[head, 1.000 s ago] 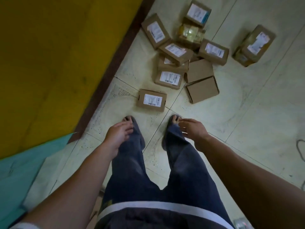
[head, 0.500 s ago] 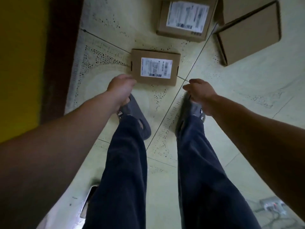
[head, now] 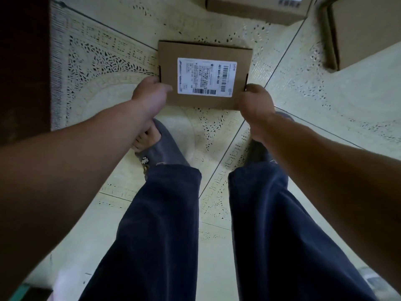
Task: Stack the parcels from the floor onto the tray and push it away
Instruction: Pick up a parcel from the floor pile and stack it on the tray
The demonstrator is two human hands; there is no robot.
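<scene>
A flat brown cardboard parcel [head: 205, 61] with a white shipping label lies on the tiled floor just ahead of my feet. My left hand [head: 149, 97] grips its near left corner, thumb over the top face. My right hand [head: 255, 103] clasps the near right corner. Both arms reach straight down. I cannot tell whether the parcel rests on the floor or is slightly raised. No tray is in view.
Two more cardboard parcels sit farther out, one [head: 256, 9] at the top edge and another [head: 366, 31] at the top right. A dark skirting and wall [head: 23, 61] run along the left. My legs and grey slippers [head: 165, 146] stand below the parcel.
I have bent down closer to the floor. Both hands moved forward from in front of my feet and closed on the nearest parcel's near corners.
</scene>
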